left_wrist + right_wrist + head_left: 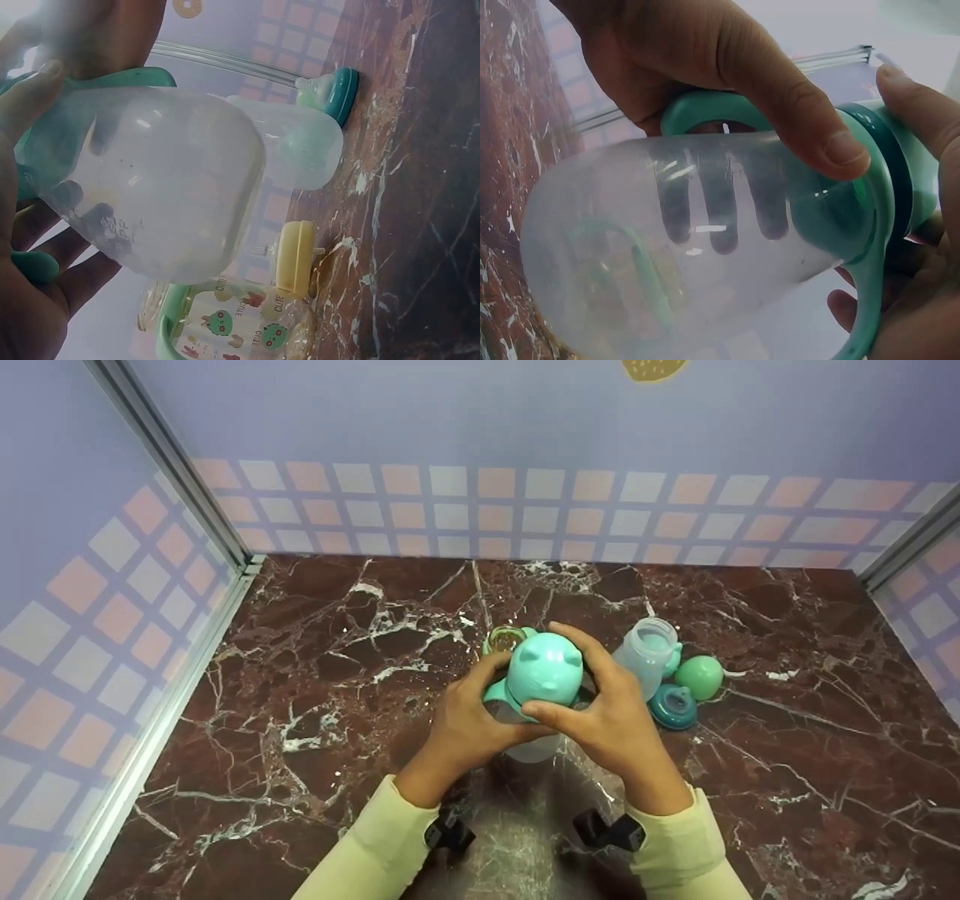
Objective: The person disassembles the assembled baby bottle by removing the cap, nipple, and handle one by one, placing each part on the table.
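Observation:
Both hands hold a frosted baby bottle (165,180) with teal side handles, topped by a mint animal-shaped cap (545,667) with small ears. My left hand (469,712) grips the bottle's body just below the collar, its thumb across the front and its fingers behind. Higher up, my right hand (615,720) curls its thumb and fingers round the cap. In the right wrist view, a dark teal ring (881,157) shows between cap and handle collar. The bottle is raised, its base over the tabletop.
On the marbled table (337,810), to the right, stand an uncapped frosted bottle (645,660), a green rounded cap (699,677) and a teal nipple ring (673,706). Behind the hands is a printed clear bottle (232,322) beside a yellow nipple ring (296,259). Patterned panels enclose the table.

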